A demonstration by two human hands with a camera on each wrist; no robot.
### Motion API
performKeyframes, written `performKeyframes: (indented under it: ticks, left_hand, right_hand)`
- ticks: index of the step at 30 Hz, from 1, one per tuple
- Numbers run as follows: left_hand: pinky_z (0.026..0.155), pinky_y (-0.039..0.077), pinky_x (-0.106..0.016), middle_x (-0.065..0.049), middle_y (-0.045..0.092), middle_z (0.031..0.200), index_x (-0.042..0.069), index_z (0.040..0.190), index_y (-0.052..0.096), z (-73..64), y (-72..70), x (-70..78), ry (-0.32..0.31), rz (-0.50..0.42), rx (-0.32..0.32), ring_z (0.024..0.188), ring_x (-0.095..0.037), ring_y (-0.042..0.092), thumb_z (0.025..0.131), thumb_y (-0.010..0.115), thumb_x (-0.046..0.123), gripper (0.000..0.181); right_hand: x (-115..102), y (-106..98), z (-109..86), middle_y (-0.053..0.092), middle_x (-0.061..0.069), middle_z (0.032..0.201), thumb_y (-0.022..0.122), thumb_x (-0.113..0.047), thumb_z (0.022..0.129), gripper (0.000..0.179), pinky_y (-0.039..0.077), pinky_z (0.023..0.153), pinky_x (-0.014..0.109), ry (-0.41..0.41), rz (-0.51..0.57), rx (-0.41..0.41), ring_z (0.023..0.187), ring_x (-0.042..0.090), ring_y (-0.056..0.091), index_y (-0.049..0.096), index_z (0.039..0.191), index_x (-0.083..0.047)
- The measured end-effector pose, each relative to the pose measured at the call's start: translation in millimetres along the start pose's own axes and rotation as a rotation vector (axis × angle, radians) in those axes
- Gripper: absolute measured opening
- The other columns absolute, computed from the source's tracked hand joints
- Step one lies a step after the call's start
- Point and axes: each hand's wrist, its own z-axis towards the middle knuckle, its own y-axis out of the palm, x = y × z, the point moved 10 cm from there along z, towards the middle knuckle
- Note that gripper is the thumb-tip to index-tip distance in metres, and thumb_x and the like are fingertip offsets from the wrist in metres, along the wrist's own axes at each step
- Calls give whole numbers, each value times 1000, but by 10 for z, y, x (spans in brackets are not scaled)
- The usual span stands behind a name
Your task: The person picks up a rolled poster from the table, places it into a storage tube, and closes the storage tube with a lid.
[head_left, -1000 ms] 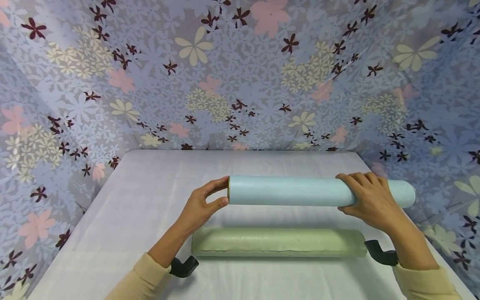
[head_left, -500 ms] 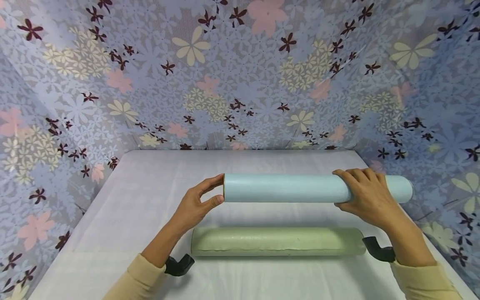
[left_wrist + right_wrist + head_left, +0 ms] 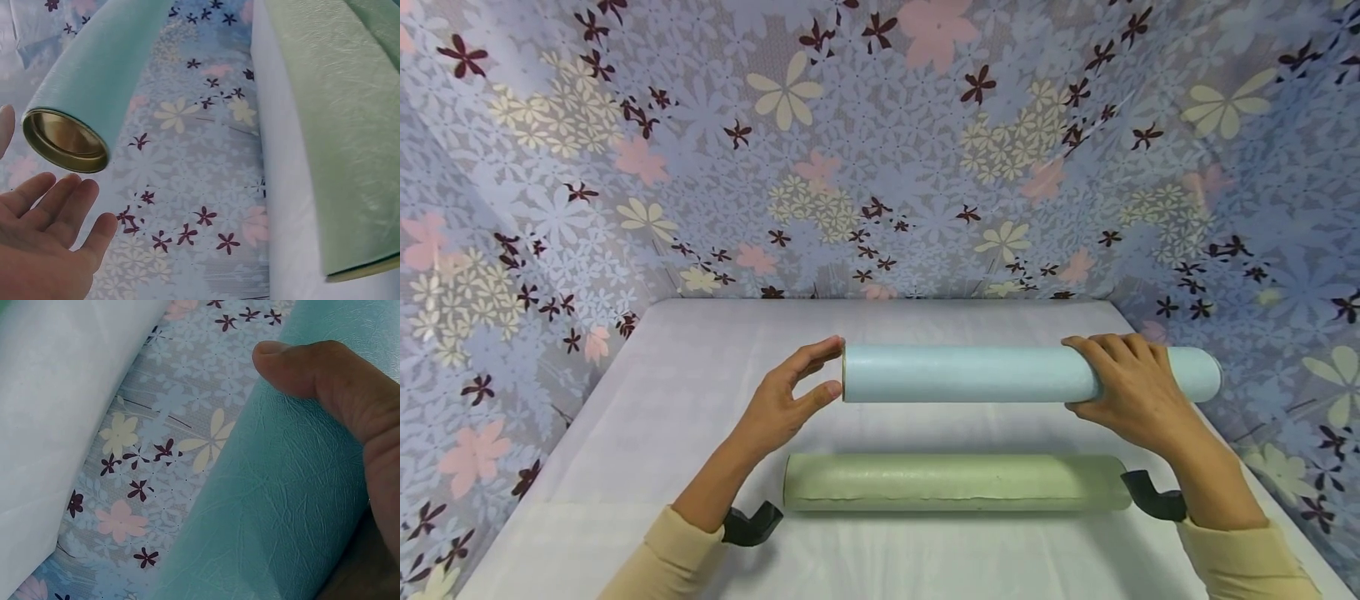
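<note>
A light blue cardboard tube [image 3: 955, 374] is held level above the table, its long side running left to right. My right hand [image 3: 1129, 390] grips it near its right end, and in the right wrist view the thumb [image 3: 325, 372] lies across its creased surface. My left hand [image 3: 781, 404] is at the tube's left end with fingers and thumb spread. The left wrist view shows that hand's fingers relaxed and apart from the gold metal end cap [image 3: 67, 140]. A pale green tube [image 3: 955, 483] lies on the table nearer to me, parallel to the blue one.
The table [image 3: 647, 450] is covered in white cloth. Flower-patterned fabric [image 3: 880, 167] hangs behind it and along both sides. Each wrist carries a black strap mount [image 3: 752, 525] close to an end of the green tube.
The blue tube and my right hand have shifted slightly left and up. My left hand has moved left too, and its fingers have come off the tube's end. The green tube stays put.
</note>
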Motion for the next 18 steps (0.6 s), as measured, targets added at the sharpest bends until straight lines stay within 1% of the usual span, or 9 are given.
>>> performKeyframes:
  ticks: [4, 7, 10, 11, 13, 18]
  left_hand:
    - [110, 36, -48, -1, 46, 145, 19, 142, 43, 30, -39, 87, 57, 57, 23, 135, -21, 43, 90, 64, 19, 55]
    - [111, 33, -48, 2, 46, 145, 19, 142, 42, 55, -54, 148, 86, 117, 38, 136, -18, 41, 89, 65, 20, 57]
    - [111, 33, -49, 1, 45, 145, 22, 143, 41, 82, -39, 216, 114, 181, 35, 137, -19, 39, 88, 66, 23, 60]
    - [111, 33, -50, 1, 45, 145, 22, 143, 41, 89, -28, 242, 128, 214, 33, 138, -20, 38, 88, 67, 24, 62]
    - [110, 33, -51, -2, 45, 145, 20, 143, 40, 105, 2, 303, 173, 297, 28, 137, -22, 39, 86, 69, 25, 64]
    - [106, 37, -50, -7, 49, 142, 11, 140, 44, 130, 100, 450, 304, 572, 36, 130, -27, 46, 81, 73, 30, 69]
  right_hand:
    - [-7, 6, 11, 58, 17, 114, 88, -23, 54, 82, 30, 83, 58, -2, -5, 2, 104, 44, 46, 51, 127, -16]
    - [-12, 19, 16, 58, 17, 114, 88, -23, 55, 82, 30, 82, 58, 1, -7, -3, 104, 44, 46, 51, 127, -16]
    - [-19, 36, 18, 58, 17, 114, 89, -23, 55, 83, 31, 82, 58, 4, -7, -7, 104, 43, 46, 51, 128, -16]
    - [-22, 41, 18, 58, 17, 114, 89, -24, 54, 83, 31, 82, 58, 5, -7, -9, 104, 43, 46, 50, 128, -16]
    - [-26, 51, 17, 58, 17, 114, 89, -23, 55, 83, 30, 83, 58, 7, -7, -12, 104, 43, 46, 51, 128, -16]
    - [-28, 74, 21, 59, 17, 115, 88, -23, 56, 82, 30, 85, 60, 18, -5, -20, 105, 42, 45, 51, 128, -16]
